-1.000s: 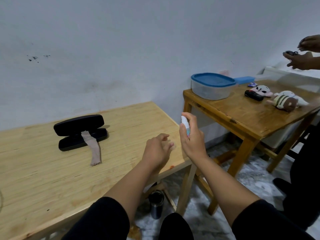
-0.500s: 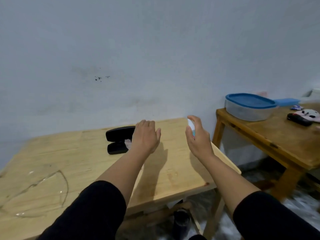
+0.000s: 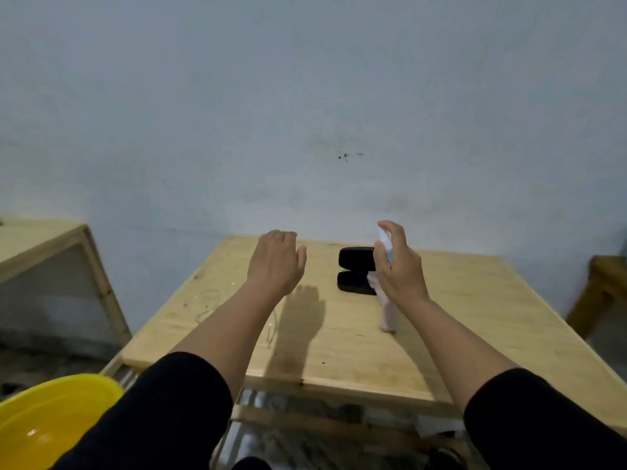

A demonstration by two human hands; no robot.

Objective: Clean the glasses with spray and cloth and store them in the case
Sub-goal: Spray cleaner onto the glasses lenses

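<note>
Spray bottle (image 3: 385, 244) gripped in my right hand (image 3: 397, 266), ready to use; left hand (image 3: 276, 262) relaxed above worktop (image 3: 458, 317). Case (image 3: 354, 269) lies open w/ cloth (image 3: 386, 315); glasses not clearly visible.
</note>
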